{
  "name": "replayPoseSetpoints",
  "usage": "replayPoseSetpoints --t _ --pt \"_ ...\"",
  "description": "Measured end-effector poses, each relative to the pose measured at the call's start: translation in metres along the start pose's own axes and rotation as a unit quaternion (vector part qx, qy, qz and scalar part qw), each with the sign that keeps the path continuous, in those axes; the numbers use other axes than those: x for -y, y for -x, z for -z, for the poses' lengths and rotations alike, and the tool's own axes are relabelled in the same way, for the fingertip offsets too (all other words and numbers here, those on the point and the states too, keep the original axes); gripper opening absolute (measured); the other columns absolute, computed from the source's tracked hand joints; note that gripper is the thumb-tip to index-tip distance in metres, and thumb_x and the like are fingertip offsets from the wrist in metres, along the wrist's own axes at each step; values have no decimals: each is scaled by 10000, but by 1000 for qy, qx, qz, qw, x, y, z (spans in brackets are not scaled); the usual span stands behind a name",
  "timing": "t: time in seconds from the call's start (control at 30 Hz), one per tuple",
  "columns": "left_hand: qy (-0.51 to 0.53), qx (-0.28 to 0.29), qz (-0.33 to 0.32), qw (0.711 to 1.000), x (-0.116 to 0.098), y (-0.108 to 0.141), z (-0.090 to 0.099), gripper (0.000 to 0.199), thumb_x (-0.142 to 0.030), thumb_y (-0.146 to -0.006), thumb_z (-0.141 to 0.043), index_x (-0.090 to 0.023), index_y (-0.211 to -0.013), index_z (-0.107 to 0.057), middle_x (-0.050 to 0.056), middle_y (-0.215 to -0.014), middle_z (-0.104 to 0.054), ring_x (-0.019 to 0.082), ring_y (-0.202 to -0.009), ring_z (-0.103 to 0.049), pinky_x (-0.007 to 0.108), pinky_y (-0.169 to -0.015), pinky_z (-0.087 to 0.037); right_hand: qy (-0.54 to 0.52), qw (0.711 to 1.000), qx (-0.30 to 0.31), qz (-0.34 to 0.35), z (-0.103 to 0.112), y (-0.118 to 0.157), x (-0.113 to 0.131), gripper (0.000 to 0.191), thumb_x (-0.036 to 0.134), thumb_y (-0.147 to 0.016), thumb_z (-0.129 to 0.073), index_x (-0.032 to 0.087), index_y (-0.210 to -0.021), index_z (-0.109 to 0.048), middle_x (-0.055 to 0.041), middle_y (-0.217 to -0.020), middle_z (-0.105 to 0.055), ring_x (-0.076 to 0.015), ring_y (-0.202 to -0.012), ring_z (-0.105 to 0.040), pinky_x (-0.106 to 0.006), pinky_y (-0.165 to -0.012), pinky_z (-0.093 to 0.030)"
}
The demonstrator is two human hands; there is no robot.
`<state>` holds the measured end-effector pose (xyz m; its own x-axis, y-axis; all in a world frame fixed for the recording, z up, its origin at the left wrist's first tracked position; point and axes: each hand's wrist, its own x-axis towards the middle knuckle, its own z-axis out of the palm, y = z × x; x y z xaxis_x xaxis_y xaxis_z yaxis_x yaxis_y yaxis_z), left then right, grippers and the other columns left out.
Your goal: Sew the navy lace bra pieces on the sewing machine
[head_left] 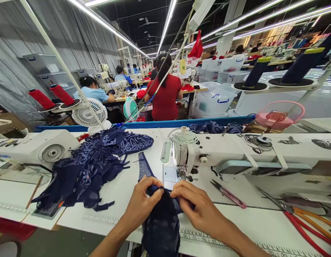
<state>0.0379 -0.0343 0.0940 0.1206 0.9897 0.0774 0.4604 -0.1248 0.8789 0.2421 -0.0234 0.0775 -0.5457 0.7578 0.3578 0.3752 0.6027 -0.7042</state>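
A dark navy garment piece [160, 228] hangs over the table's front edge, just before the sewing machine's needle area [181, 174]. My left hand [144, 198] pinches its top edge between thumb and fingers. On the other side, my right hand [193, 203] has its fingertips closed on the same top edge, close to the left fingertips. A sheer navy strip [144, 166] runs up and away behind my left hand. To the left lies a heap of navy patterned garment pieces [93, 167].
Pink-handled snips [228, 193] and large scissors [278, 203] with orange and red handles lie at right. A second machine [34, 146] stands at left. Thread cones [258, 73] rise behind; people in red [165, 94] and light blue [92, 92] sit ahead.
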Motion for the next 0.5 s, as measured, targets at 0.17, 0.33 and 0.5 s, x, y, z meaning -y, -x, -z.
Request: replayPoseSetpoints --t 0.17,0.33,0.5 --pt "10 12 24 1000 0 -3 1 151 -308 -835 -559 -183 -837 -644 11 -839 -655 181 -801 -574 345 -901 -398 76 996 -37 -43 -10 -3 7 63 241 -863 -583 223 -863 -523 -21 -868 -600 -176 -783 -560 -283 -678 -421" --pt "115 71 40 990 8 -4 7 208 -365 -829 -616 -164 -855 -662 29 -855 -650 182 -840 -554 275 -773 -394 33 996 -7 -88 -9 -5 -2 110 195 -908 -501 226 -803 -502 10 -786 -608 -152 -725 -569 -263 -662 -421" --pt "263 148 52 952 29 12 6 322 -439 -721 -761 -151 -811 -651 35 -827 -636 171 -820 -559 268 -762 -392 71 997 27 20 -8 5 -8 136 203 -919 -559 261 -1042 -550 -1 -913 -668 -154 -832 -615 -255 -733 -450"
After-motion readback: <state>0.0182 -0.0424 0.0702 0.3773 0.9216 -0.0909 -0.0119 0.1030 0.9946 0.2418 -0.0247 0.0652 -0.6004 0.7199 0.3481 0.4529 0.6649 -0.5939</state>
